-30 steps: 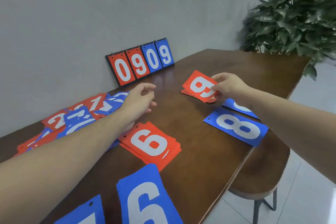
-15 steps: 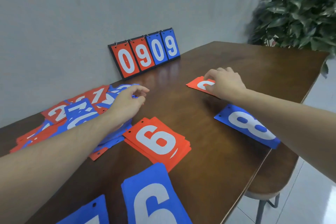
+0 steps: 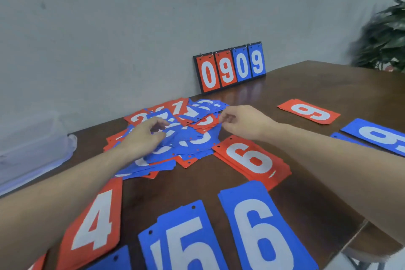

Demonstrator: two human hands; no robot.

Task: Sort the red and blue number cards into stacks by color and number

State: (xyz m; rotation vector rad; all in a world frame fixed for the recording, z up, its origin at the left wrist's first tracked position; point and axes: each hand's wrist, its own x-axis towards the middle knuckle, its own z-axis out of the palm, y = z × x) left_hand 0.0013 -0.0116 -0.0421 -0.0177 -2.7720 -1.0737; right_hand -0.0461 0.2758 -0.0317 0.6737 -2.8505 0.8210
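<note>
A mixed pile of red and blue number cards (image 3: 190,136) lies in the middle of the brown table (image 3: 306,85). My left hand (image 3: 142,138) rests on the pile's left part, fingers curled on blue cards. My right hand (image 3: 243,123) is at the pile's right edge, thumb and forefinger apart beside a red card. No card is lifted. Sorted stacks lie around: red 6 (image 3: 252,160), blue 6 (image 3: 263,232), blue 5 (image 3: 186,245), red 4 (image 3: 96,223), red 9 (image 3: 309,112), blue 9 (image 3: 379,135) over another blue card (image 3: 340,137).
A flip scoreboard reading 0909 (image 3: 230,68) leans on the grey wall at the back. A clear plastic container (image 3: 32,151) sits at the table's left end. A potted plant (image 3: 383,35) stands far right. A stool (image 3: 372,247) is below the table's right edge.
My right hand has left the red 9 stack and moved left to the pile's edge. My head has turned left and down, which brings the red 4 and blue 5 stacks into view.
</note>
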